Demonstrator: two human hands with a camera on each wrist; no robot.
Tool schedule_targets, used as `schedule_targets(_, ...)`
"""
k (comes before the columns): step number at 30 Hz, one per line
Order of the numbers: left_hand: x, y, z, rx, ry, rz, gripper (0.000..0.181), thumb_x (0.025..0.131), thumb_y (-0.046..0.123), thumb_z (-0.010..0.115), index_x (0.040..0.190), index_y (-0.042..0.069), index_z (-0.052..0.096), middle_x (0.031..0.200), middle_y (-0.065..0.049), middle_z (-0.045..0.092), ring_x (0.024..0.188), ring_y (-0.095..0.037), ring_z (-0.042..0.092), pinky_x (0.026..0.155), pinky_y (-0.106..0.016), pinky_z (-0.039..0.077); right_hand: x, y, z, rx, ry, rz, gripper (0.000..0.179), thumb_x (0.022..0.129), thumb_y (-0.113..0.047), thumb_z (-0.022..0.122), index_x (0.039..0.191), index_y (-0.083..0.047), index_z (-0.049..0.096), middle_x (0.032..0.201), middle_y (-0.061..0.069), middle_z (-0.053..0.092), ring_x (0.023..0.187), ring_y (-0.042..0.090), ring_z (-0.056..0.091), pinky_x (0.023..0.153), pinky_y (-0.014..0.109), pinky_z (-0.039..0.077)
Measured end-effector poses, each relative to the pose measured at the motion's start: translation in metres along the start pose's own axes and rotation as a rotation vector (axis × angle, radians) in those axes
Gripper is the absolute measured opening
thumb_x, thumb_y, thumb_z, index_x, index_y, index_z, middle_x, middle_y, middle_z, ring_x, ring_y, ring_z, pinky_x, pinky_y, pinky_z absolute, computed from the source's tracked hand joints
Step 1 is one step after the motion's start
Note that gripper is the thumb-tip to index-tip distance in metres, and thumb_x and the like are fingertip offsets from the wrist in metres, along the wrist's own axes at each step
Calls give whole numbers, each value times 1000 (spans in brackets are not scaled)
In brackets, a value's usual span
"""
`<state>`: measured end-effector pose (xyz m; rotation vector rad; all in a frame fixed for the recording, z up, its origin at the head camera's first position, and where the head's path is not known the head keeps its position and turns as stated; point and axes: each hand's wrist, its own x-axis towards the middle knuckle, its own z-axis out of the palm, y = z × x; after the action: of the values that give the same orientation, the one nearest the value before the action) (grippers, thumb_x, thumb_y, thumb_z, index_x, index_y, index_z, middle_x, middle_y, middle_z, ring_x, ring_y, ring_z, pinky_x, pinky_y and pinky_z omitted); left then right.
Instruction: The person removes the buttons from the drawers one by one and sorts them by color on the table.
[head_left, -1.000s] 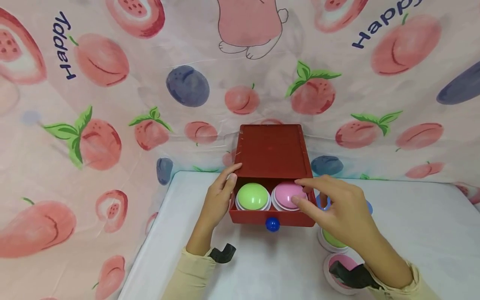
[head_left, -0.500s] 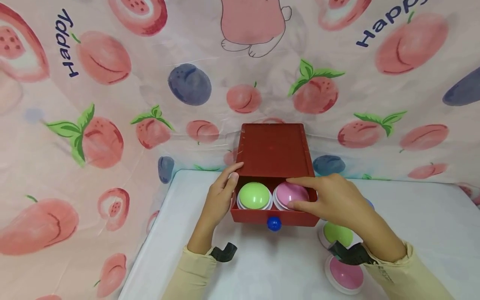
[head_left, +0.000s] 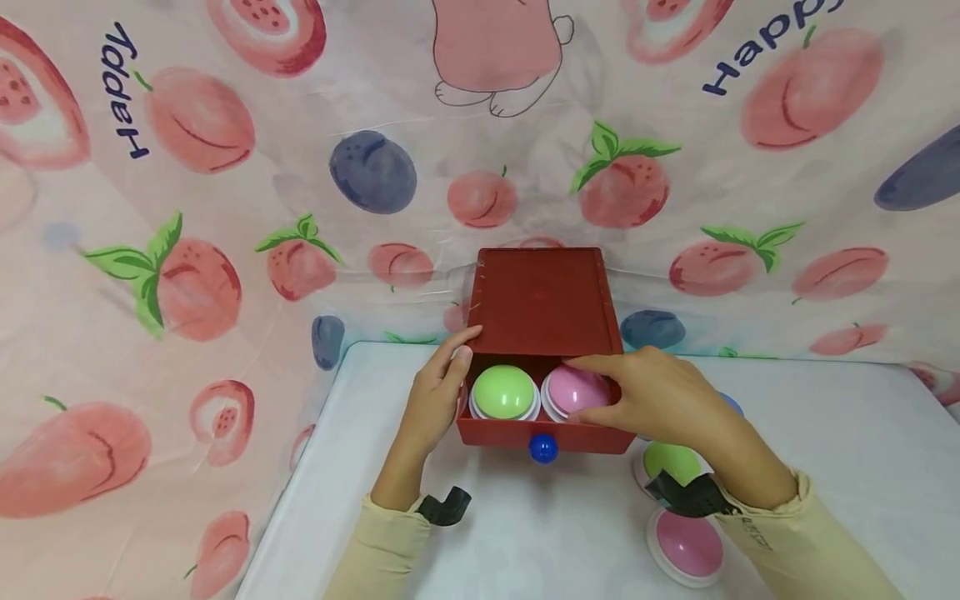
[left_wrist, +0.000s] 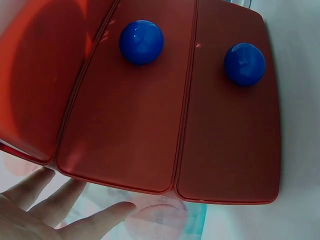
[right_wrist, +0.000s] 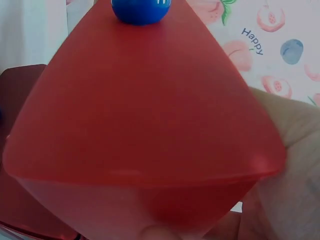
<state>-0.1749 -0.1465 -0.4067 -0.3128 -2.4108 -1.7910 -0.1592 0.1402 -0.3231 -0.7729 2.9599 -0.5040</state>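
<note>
A red drawer cabinet (head_left: 547, 300) stands on the table, its top drawer (head_left: 495, 433) pulled out. Inside the drawer sit a green-domed round white container (head_left: 504, 392) and a pink-domed one (head_left: 576, 389), side by side. My right hand (head_left: 660, 396) reaches over the drawer's right wall, thumb and index finger at the near and far edges of the pink-domed container. In the right wrist view, lower fingers show along the outside of the red drawer (right_wrist: 145, 110). My left hand (head_left: 435, 400) rests against the cabinet's left side, fingers fairly straight.
Two drawers below, with blue knobs (left_wrist: 245, 65), are closed. Right of the cabinet on the white table lie a green-domed container (head_left: 671, 461), a pink-domed one (head_left: 686, 546) and a partly hidden blue one (head_left: 731, 403). A fruit-patterned cloth (head_left: 487, 150) hangs behind.
My right hand has come in from above the pink-domed container, its thumb and index finger now at that container's edges. My left hand stays at the cabinet's side.
</note>
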Motion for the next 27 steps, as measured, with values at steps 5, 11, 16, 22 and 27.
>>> schedule_targets(5,1,0,0,-7,-3,11,37,108,43,47,143,39,56,135,1,58,88,-25,55,81,-38,48,-1,1,0,5,2,-6,51,76,-45,88,123,-29,75,72,-14,67,70,11,54,56,26,44)
schedule_targets(11,1,-1,1,-9,1,11,36,108,43,47,143,40,56,143,5,56,99,-23,58,86,-39,48,0,1,-1,18,1,-32,51,76,-44,89,123,-29,75,75,-13,69,72,10,56,58,27,46)
schedule_targets(16,2,-2,3,-20,-12,10,36,108,43,47,143,40,56,141,4,56,95,-23,58,83,-39,50,2,3,0,-10,-12,-29,54,75,-45,89,124,-28,74,89,-7,75,80,14,63,65,33,53)
schedule_targets(22,2,0,2,1,-13,6,36,108,46,46,142,43,56,139,5,57,93,-22,59,80,-36,49,4,5,4,-42,18,-43,54,72,-45,91,120,-27,75,86,-8,74,78,13,62,65,32,54)
schedule_targets(27,1,-1,-1,8,-2,2,36,108,45,46,142,43,56,130,2,59,83,-23,55,77,-35,48,6,2,6,-72,77,-81,56,69,-44,93,118,-22,76,83,-7,74,74,12,61,62,30,54)
